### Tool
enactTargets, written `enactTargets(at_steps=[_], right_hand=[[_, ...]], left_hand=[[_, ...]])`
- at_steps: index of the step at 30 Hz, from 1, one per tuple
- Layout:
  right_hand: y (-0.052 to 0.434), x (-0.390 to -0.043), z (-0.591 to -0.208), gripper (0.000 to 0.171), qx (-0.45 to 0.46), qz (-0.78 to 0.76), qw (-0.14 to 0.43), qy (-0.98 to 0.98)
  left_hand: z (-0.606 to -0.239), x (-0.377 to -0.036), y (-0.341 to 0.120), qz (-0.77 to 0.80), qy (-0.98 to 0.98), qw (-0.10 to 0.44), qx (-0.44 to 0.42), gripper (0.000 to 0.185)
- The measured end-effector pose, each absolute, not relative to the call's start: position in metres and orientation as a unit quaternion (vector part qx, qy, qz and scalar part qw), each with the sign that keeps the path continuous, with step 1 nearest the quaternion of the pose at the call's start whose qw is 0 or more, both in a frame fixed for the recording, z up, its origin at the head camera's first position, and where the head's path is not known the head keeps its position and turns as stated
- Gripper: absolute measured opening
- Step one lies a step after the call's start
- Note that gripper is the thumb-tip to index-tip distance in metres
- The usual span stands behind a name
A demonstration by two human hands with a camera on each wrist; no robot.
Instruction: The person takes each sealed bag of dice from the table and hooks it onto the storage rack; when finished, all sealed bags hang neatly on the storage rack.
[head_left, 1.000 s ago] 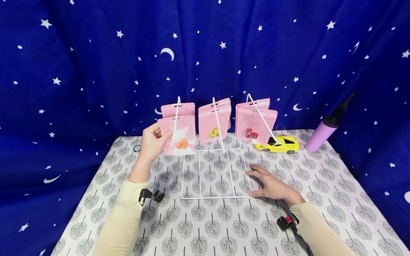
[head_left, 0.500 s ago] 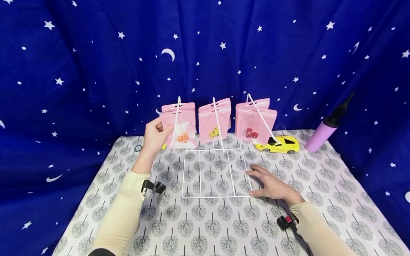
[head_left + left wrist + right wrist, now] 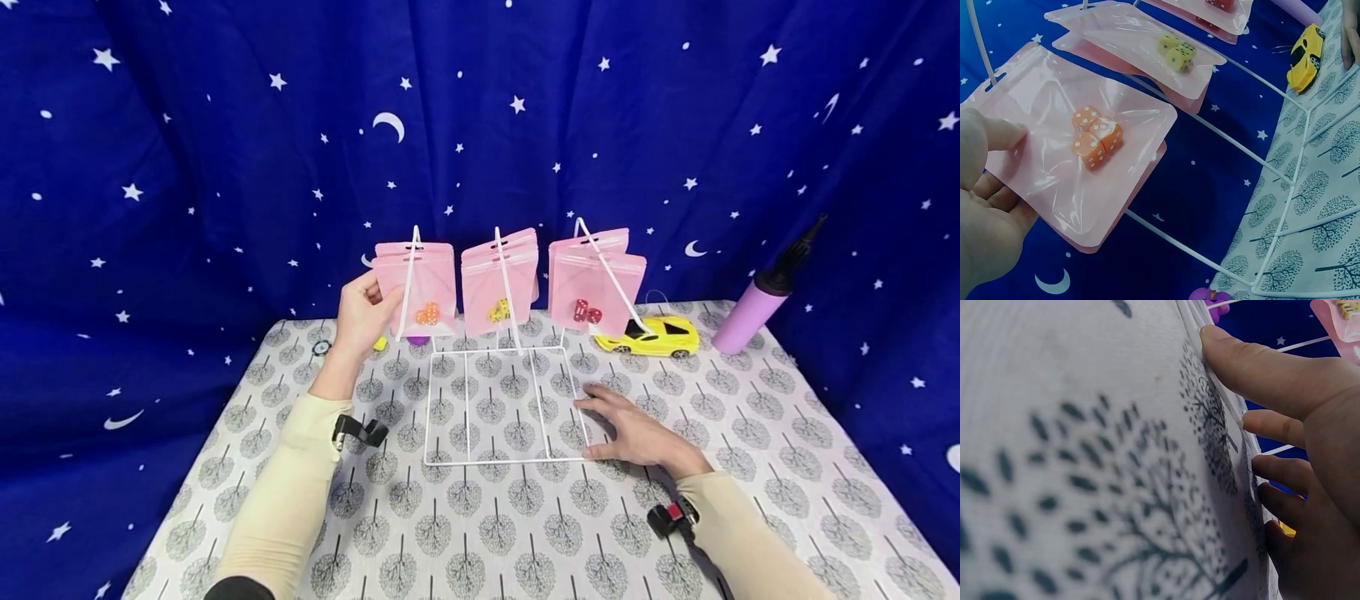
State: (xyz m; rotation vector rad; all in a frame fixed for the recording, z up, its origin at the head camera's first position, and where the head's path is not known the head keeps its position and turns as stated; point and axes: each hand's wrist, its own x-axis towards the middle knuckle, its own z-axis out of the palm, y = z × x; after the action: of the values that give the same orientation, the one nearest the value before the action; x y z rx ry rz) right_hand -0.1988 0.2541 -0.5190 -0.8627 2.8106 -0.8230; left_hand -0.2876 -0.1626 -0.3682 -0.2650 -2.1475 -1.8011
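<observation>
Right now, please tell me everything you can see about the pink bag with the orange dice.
The pink bag is a flat pouch of glossy, see-through plastic with a slot at its top. Three orange dice with white dots sit bunched inside. It hangs on the leftmost arm of the white wire rack, in front of another pink bag. The left hand pinches its left edge, thumb on the front.

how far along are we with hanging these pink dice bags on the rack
Yellow-dice bag and red-dice bag already hang on the white wire rack. In hand: the left hand holds the orange-dice bag on the left hook; the right hand presses the rack's base. Left: releasing it.
</observation>
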Motion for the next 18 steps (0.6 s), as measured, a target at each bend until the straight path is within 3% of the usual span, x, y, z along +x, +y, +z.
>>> enactTargets(at_steps=[11, 18], right_hand=[[0.254, -0.200, -0.520, 0.084, -0.278, -0.269, 0.046, 0.921], [0.254, -0.200, -0.520, 0.083, -0.281, -0.265, 0.043, 0.922]], left_hand=[[-0.352, -0.266, -0.158, -0.601, -0.783, 0.139, -0.085, 0.028], [-0.389, -0.286, -0.172, -0.596, -0.786, 0.147, -0.074, 0.016]])
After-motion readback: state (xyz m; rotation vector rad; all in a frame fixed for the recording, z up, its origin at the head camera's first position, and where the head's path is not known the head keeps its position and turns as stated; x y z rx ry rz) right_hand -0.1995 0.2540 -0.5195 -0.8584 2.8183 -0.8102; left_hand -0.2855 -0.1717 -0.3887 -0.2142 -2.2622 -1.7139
